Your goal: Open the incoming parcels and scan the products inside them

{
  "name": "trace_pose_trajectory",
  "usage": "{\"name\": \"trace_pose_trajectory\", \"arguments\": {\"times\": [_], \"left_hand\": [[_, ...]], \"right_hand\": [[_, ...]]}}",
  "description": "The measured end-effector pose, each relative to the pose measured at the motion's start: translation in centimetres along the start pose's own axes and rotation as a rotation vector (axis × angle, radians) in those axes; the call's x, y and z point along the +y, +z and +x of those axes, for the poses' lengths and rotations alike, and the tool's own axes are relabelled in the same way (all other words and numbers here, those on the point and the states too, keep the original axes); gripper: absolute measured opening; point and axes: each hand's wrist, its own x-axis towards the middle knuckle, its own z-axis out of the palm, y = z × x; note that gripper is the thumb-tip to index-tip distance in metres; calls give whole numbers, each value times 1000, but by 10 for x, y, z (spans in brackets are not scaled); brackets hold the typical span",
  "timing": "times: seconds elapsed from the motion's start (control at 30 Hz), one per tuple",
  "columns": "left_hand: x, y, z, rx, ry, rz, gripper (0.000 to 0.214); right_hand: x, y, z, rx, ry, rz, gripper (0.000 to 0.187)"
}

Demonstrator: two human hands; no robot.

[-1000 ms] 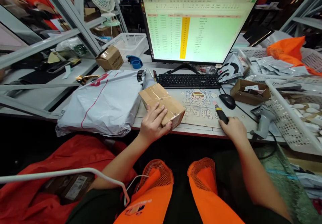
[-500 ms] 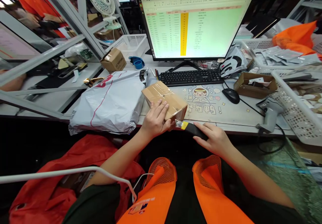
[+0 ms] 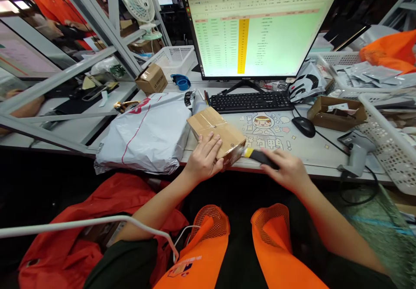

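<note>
A brown cardboard box point(image 3: 216, 126) with clear tape across it rests at the front edge of the desk, turned at an angle. My left hand point(image 3: 204, 157) grips its near side, fingers on the top face and thumb along the side. In my right hand point(image 3: 287, 170) is a utility knife point(image 3: 264, 158) with a black handle and a yellow collar. Its front end is at the taped right end of the box, blurred, so I cannot tell how deep the blade sits. Left of the box lies a large white plastic mailer bag point(image 3: 146, 133).
Behind the box stand a keyboard point(image 3: 250, 102) and a monitor point(image 3: 263, 37). To the right are a mouse point(image 3: 303, 126), a small open carton point(image 3: 336, 118), a barcode scanner point(image 3: 357, 150) and a white basket point(image 3: 390, 150). A metal frame point(image 3: 97, 24) rises at the left.
The utility knife in my right hand has moved right and slightly away from me along the box's end. My left hand keeps its hold on the box. The whole view has shifted slightly.
</note>
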Motion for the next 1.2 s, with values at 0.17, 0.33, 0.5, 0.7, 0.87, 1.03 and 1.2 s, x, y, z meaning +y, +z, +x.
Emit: {"name": "trace_pose_trajectory", "arguments": {"times": [0.17,0.33,0.5,0.7,0.87,1.03,1.2], "left_hand": [[-30,-11,-21,45,-13,-248,42],[-25,-18,-51,469,-564,-185,34],[7,1,-47,315,-696,-43,60],[-66,31,-21,282,-615,-499,61],[-89,40,5,337,-797,-551,49],[-16,23,1,397,-299,-204,49],[31,15,-7,238,-125,-135,62]], "right_hand": [[58,-9,-34,151,308,-88,50],[68,3,-79,165,420,48,50],[55,18,-91,103,446,138,50],[36,1,-79,149,313,192,41],[8,-20,-60,74,24,261,45],[-16,-21,-34,7,-98,237,46],[-21,-14,-19,-62,-214,227,45]]}}
